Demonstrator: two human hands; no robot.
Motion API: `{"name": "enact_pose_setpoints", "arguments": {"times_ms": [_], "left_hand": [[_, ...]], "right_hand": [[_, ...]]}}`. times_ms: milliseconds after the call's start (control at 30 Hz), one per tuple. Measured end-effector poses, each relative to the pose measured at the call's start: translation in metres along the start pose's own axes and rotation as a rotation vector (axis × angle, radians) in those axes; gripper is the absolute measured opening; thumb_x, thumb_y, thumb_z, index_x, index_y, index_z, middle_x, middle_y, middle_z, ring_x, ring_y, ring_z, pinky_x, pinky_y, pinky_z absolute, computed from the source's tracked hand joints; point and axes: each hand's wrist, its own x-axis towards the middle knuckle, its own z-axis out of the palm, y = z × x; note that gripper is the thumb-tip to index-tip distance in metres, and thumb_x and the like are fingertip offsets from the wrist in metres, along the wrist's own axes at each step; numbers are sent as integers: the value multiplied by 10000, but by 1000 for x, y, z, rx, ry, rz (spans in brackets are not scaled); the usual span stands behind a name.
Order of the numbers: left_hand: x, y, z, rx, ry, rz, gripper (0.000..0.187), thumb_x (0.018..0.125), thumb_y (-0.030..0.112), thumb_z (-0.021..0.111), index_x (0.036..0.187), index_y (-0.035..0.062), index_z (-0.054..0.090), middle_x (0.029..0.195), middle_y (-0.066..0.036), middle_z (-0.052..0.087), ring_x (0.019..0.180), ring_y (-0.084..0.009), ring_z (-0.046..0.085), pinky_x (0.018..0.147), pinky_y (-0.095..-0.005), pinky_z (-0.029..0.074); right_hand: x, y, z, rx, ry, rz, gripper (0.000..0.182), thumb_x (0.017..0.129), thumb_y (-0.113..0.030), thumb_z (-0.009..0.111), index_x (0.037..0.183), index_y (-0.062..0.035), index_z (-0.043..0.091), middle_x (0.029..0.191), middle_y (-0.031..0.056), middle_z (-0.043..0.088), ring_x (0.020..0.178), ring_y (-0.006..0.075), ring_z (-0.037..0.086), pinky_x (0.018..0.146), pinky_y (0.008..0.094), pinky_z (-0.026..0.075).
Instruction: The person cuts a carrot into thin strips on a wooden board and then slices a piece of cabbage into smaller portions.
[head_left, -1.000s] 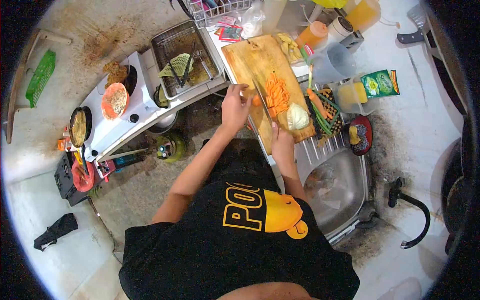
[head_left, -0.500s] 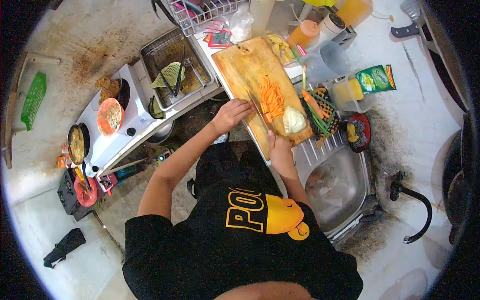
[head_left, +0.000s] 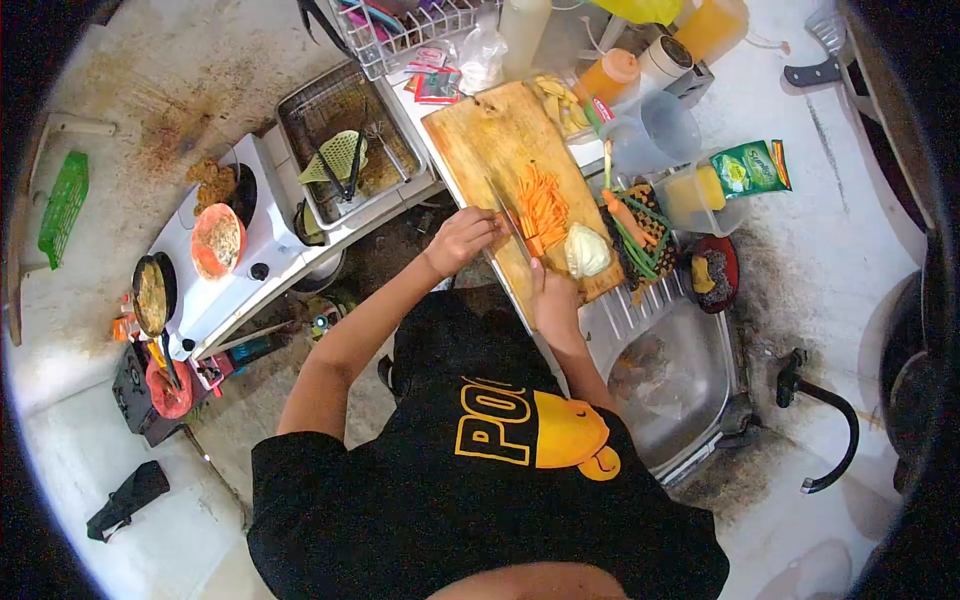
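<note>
My right hand (head_left: pixel 553 297) is closed round the handle of a kitchen knife (head_left: pixel 509 213), whose blade lies slantwise over the wooden cutting board (head_left: pixel 487 130). At the blade's left side, my left hand (head_left: pixel 464 241) has its fingers bent together on a small orange piece of carrot (head_left: pixel 502 223), mostly hidden by the fingertips. Just right of the blade lies a heap of carrot strips (head_left: pixel 543 203), with a few thicker chunks at its lower end. A pale wedge of cabbage (head_left: pixel 587 250) rests near the board's lower right edge.
A basket (head_left: pixel 657 262) with a whole carrot and green stalks stands right of the board, above the steel sink (head_left: pixel 718 385). Plastic containers (head_left: pixel 655 130) and bottles line the back. Left are a wire-racked tray (head_left: pixel 293 103) and a stove (head_left: pixel 262 215) with an orange bowl.
The view has shifted slightly. Both hands stay at the board with the knife beside the carrot strips; the left fingers sit a little farther from the blade, showing the orange piece.
</note>
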Motion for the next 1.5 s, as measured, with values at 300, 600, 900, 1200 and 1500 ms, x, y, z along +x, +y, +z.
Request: {"name": "enact_pose_setpoints", "arguments": {"times_ms": [300,600,900,1200,1500], "left_hand": [[-3,-4,3,-22,-1,7,321,729,74,619,1031,15,707,1015,-83,685,952,-262,649,778,-370,520],[10,-1,-7,-1,42,53,164,727,61,726,877,15,679,882,-70,648,808,-244,630,672,-355,520],[1,-6,-2,-17,-9,32,254,719,68,641,962,23,697,989,-74,680,904,-252,649,749,-359,529],[4,-11,-7,-5,-75,66,170,697,92,650,855,31,652,884,-67,603,834,-232,595,711,-354,502],[3,-14,-5,-12,-49,94,280,672,99,630,937,32,690,930,-82,647,809,-256,615,698,-370,505]], "right_hand": [[-10,-2,2,-182,-22,38,590,1026,-408,401,779,62,658,755,331,626,770,506,630,746,566,495],[0,8,5,-123,-12,-62,578,1029,-390,402,778,62,662,760,324,629,786,498,632,723,570,488],[-18,1,-3,-139,4,20,606,1034,-399,379,770,68,661,774,327,629,766,503,627,693,581,481],[7,11,15,-137,58,-78,641,1028,-429,390,746,76,665,721,320,622,724,505,627,668,566,484],[-20,14,2,-120,-63,113,633,1028,-483,337,930,45,672,893,330,644,881,499,626,815,568,484]]}}
